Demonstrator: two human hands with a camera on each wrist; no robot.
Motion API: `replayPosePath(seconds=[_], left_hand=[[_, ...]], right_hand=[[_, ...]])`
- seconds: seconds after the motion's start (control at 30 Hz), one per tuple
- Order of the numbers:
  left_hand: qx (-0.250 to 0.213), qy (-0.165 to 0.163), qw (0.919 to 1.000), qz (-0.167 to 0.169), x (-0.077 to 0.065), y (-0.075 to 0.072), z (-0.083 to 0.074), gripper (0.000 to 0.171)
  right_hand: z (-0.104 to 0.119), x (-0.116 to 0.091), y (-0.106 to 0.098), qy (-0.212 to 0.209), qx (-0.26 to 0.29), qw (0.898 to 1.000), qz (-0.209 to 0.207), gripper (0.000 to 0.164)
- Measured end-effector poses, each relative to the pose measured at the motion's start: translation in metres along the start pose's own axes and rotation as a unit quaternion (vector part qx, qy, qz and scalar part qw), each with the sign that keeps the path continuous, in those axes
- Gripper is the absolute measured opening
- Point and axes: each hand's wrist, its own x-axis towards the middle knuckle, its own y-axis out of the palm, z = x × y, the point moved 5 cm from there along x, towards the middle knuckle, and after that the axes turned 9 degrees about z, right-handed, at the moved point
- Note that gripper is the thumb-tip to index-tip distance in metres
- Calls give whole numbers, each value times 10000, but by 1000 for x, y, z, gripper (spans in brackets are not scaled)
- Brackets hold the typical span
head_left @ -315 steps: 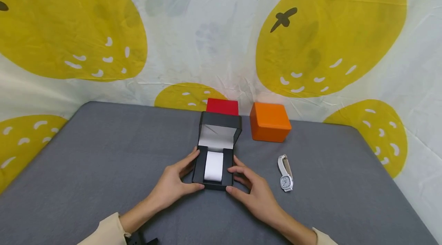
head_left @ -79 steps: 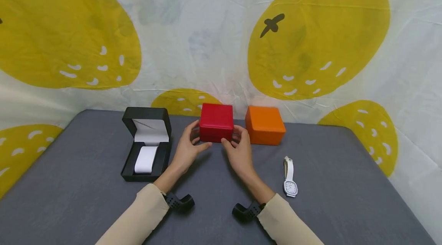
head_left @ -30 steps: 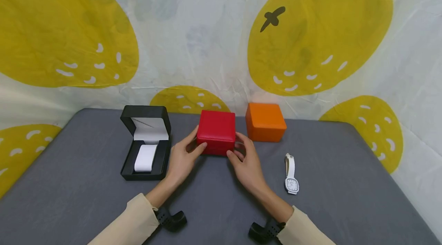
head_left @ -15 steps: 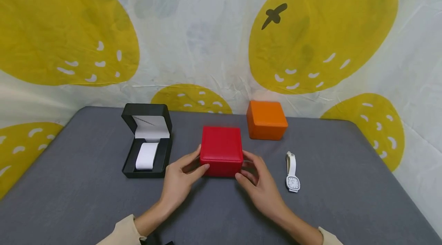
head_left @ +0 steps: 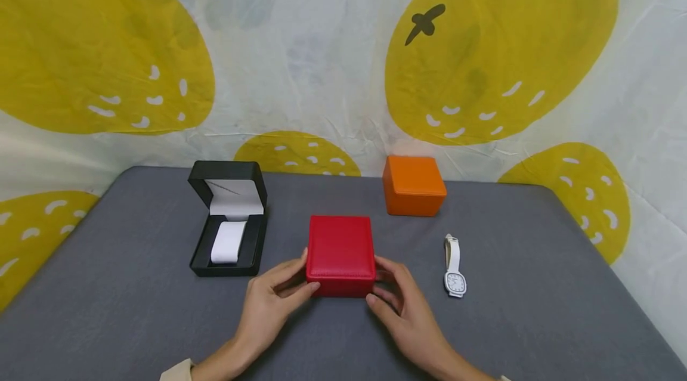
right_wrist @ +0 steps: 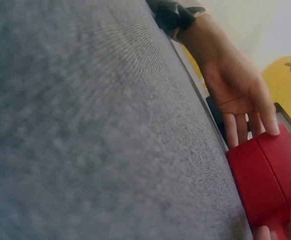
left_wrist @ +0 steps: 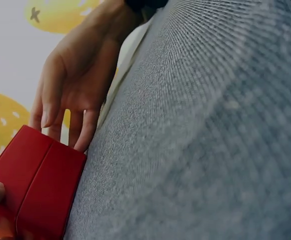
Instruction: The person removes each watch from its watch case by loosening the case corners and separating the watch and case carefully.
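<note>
A person's left hand (head_left: 263,309) and right hand (head_left: 415,318) held a closed red box (head_left: 340,247) between them on a grey table (head_left: 515,250) — each hand's thumb and bent fingers were parted only by a near corner of the box; left of the grip stood a raised-lid black box (head_left: 222,272) with a white cushion (head_left: 228,242) inside. Right of the grip lay a white watch (head_left: 454,265); beyond the grip, rightward, sat a closed orange box (head_left: 413,184).

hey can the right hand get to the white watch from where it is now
Likely yes. The white watch lies on the grey cloth to the right of the right hand, nothing visible between them. The hand would probably just have to leave the red box first.
</note>
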Motion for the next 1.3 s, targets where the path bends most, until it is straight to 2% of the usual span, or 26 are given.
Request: replayPosePath(seconds=[0.1, 0.2, 0.3, 0.4, 0.5, 0.7, 0.77, 0.93, 1.03, 1.2, 1.3], left_hand=[[-90, 171, 9997, 132, -1, 0, -1, 53], [60, 395, 9986, 336, -1, 1, -9, 55], [719, 536, 9938, 655, 1, 4, -23, 65], [1337, 533, 9846, 991, 6, 7, -33, 80], [1580, 487, 9779, 1279, 12, 7, -36, 93], [1346, 118, 9760, 1708, 27, 3, -27, 104], [1393, -12, 9729, 1847, 31, 3, -25, 106], [1363, -372, 9627, 2307, 40, 6, -20, 111], [1131, -252, 9619, 2476, 43, 4, -12, 114], [1264, -31, 9586, 2550, 45, -2, 14, 119], [1389, -2, 9557, 2595, 48, -5, 21, 118]], right_hand=[[-2, -2, -1, -3, 42, 10000, 6, 53], [-5, -3, -3, 27, 68, 9999, -106, 51], [-7, -4, -6, 91, 44, 9996, -267, 50], [-7, -2, -10, 138, 46, 9994, -308, 52], [-8, 1, -15, 186, 75, 9996, -210, 55], [-8, 12, -21, 52, -20, 9995, 305, 64], [-8, 15, -22, 52, -63, 9988, 486, 68], [7, 25, -22, 14, -58, 9961, 879, 75], [13, 32, -20, -118, 65, 9937, 1109, 76], [9, 42, -18, -245, 202, 9902, 1359, 85], [10, 46, -19, -425, 194, 9879, 1481, 89]])
